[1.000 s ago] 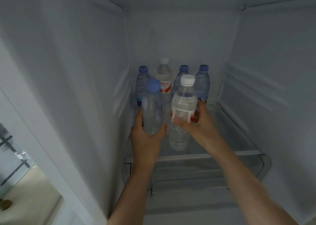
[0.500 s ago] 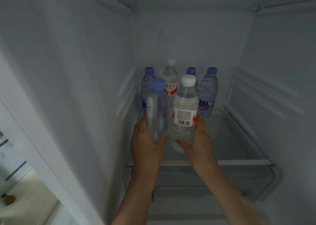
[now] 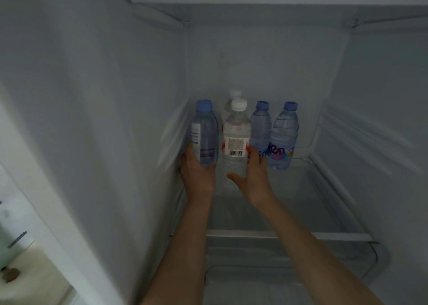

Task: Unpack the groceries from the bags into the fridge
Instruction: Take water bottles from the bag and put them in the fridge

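Compared with a moment ago, the blue-capped bottle [image 3: 205, 134], gripped by the left hand [image 3: 196, 171], and the white-capped bottle [image 3: 236, 140], clasped by the right hand [image 3: 253, 176] with curled fingers [image 3: 254, 156], are pushed deeper on the fridge shelf [image 3: 324, 212], so release is probably near.

A rear white-capped bottle [image 3: 234, 100] shows only its cap and shoulder behind the front white-capped bottle [image 3: 236, 140].

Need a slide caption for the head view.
Both hands place bottles on fridge shelf: left hand blue-capped bottle, right hand white-capped bottle.
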Demonstrator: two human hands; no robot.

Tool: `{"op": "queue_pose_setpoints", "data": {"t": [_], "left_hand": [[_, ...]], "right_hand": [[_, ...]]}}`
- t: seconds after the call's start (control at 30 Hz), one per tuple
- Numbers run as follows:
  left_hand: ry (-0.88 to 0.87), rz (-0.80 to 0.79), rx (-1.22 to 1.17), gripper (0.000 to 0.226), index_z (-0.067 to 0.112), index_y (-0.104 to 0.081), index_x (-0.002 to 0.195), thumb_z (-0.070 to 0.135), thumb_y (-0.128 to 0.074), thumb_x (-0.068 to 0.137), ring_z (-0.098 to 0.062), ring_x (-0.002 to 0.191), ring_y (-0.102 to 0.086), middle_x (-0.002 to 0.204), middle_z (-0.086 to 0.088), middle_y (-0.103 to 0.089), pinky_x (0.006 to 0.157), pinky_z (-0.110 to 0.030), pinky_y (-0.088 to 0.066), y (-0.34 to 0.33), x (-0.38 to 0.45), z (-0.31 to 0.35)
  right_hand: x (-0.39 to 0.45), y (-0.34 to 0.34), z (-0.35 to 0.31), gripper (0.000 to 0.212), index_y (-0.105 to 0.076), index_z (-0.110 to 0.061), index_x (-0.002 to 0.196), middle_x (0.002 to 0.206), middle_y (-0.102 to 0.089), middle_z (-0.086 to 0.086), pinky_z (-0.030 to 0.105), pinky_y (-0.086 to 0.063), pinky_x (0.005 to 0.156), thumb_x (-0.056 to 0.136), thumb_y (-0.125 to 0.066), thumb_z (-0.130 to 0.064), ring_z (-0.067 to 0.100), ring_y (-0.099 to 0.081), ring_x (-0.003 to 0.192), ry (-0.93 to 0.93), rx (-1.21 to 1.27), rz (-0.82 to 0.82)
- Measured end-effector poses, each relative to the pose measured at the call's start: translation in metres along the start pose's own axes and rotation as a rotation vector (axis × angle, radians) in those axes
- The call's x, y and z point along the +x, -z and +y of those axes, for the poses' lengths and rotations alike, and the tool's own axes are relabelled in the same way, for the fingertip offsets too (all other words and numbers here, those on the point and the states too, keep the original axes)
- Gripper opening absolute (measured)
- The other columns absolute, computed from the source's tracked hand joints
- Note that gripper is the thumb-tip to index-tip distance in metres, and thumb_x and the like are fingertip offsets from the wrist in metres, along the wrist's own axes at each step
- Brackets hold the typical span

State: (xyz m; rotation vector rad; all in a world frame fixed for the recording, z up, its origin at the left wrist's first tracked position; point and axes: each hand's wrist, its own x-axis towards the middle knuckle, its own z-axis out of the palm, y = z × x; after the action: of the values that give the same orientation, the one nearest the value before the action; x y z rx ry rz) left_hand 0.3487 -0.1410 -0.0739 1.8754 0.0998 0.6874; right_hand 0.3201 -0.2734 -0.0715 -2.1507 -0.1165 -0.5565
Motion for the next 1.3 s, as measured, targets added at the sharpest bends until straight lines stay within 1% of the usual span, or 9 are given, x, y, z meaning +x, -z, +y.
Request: {"op": "queue_pose_setpoints", "data": {"t": [0.17, 0.33, 0.6, 0.77, 0.9, 0.97, 1.07, 1.13, 1.3], "left_hand": [[0.002, -0.002, -0.006, 0.064, 0.007, -0.055, 0.127, 0.008, -0.081, 0.068, -0.029, 0.104, -0.063, 0.115, -0.014, -0.065, 0.086, -0.039, -0.053, -0.004, 0.009, 0.002], [0.003, -0.028, -0.004, 0.065, 0.007, -0.054, 0.129, 0.007, -0.081, 0.069, -0.027, 0.103, -0.064, 0.116, -0.014, -0.066, 0.083, -0.029, -0.05, -0.001, 0.007, 0.001], [0.019, -0.002, 0.045, 0.078, 0.013, -0.048, 0.137, 0.017, -0.083, 0.067, -0.032, 0.108, -0.062, 0.122, -0.013, -0.062, 0.088, -0.044, -0.053, -0.006, 0.001, -0.002], [0.06, -0.039, 0.009, 0.054, 0.007, -0.059, 0.12, 0.018, -0.077, 0.07, -0.031, 0.099, -0.064, 0.109, -0.015, -0.067, 0.083, -0.042, -0.055, -0.003, -0.008, -0.006], [0.033, -0.106, -0.028, 0.063, 0.006, -0.05, 0.129, 0.03, -0.053, 0.07, -0.03, 0.106, -0.061, 0.116, -0.015, -0.061, 0.09, -0.046, -0.053, -0.005, -0.025, -0.018], [0.027, -0.147, -0.041, 0.062, 0.01, -0.05, 0.13, 0.024, -0.052, 0.07, -0.027, 0.109, -0.059, 0.119, -0.012, -0.061, 0.094, -0.045, -0.052, 0.003, -0.04, -0.014], [-0.006, -0.2, -0.057, 0.053, 0.007, -0.051, 0.132, 0.011, -0.061, 0.08, -0.023, 0.116, -0.055, 0.127, -0.011, -0.058, 0.102, -0.042, -0.045, 0.022, -0.067, 0.01], [-0.017, -0.243, -0.087, 0.047, 0.007, -0.051, 0.132, 0.003, -0.06, 0.086, -0.017, 0.116, -0.052, 0.129, -0.007, -0.056, 0.104, -0.036, -0.042, 0.032, -0.083, 0.02], [-0.113, -0.362, -0.19, 0.036, 0.014, -0.056, 0.123, 0.004, -0.056, 0.088, -0.014, 0.106, -0.057, 0.114, -0.001, -0.063, 0.095, -0.045, -0.049, 0.059, -0.126, 0.031]], "right_hand": [[0.014, -0.007, 0.005, 0.089, -0.019, -0.011, 0.148, 0.147, -0.03, 0.013, 0.011, -0.013, 0.098, 0.079, -0.076, -0.014, 0.023, -0.028, 0.134, 0.012, -0.001, -0.028], [0.022, -0.012, 0.009, 0.089, -0.018, -0.008, 0.148, 0.148, -0.03, 0.015, 0.012, -0.015, 0.095, 0.08, -0.075, -0.014, 0.026, -0.027, 0.135, 0.012, -0.01, -0.029], [0.024, -0.017, 0.011, 0.091, -0.013, -0.007, 0.15, 0.149, -0.027, 0.018, 0.013, -0.014, 0.099, 0.082, -0.073, -0.014, 0.027, -0.027, 0.135, -0.023, -0.011, -0.032], [0.02, -0.017, 0.01, 0.085, -0.02, -0.003, 0.147, 0.149, -0.03, 0.018, 0.019, -0.015, 0.106, 0.082, -0.073, -0.017, 0.03, -0.028, 0.137, -0.029, -0.055, -0.033], [0.004, -0.011, 0.008, 0.084, -0.021, 0.001, 0.146, 0.147, -0.034, 0.018, 0.034, -0.026, 0.114, 0.083, -0.073, -0.019, 0.03, -0.034, 0.135, -0.089, -0.072, -0.061], [-0.011, -0.003, 0.006, 0.074, -0.026, 0.003, 0.144, 0.144, -0.039, 0.017, 0.026, -0.028, 0.11, 0.086, -0.069, -0.016, 0.029, -0.038, 0.133, -0.111, -0.07, -0.043], [-0.04, 0.013, -0.002, 0.055, -0.038, 0.0, 0.138, 0.132, -0.049, 0.014, 0.012, -0.028, 0.095, 0.089, -0.062, -0.007, 0.025, -0.046, 0.124, -0.103, -0.04, 0.036], [-0.059, 0.023, -0.01, 0.048, -0.044, -0.002, 0.134, 0.127, -0.054, 0.015, 0.019, -0.035, 0.093, 0.089, -0.061, -0.007, 0.026, -0.051, 0.118, -0.097, -0.047, 0.1], [-0.118, 0.042, -0.031, 0.044, -0.046, -0.005, 0.133, 0.123, -0.058, 0.011, 0.038, -0.046, 0.099, 0.091, -0.058, -0.009, 0.019, -0.055, 0.113, -0.112, 0.01, 0.207]]}}
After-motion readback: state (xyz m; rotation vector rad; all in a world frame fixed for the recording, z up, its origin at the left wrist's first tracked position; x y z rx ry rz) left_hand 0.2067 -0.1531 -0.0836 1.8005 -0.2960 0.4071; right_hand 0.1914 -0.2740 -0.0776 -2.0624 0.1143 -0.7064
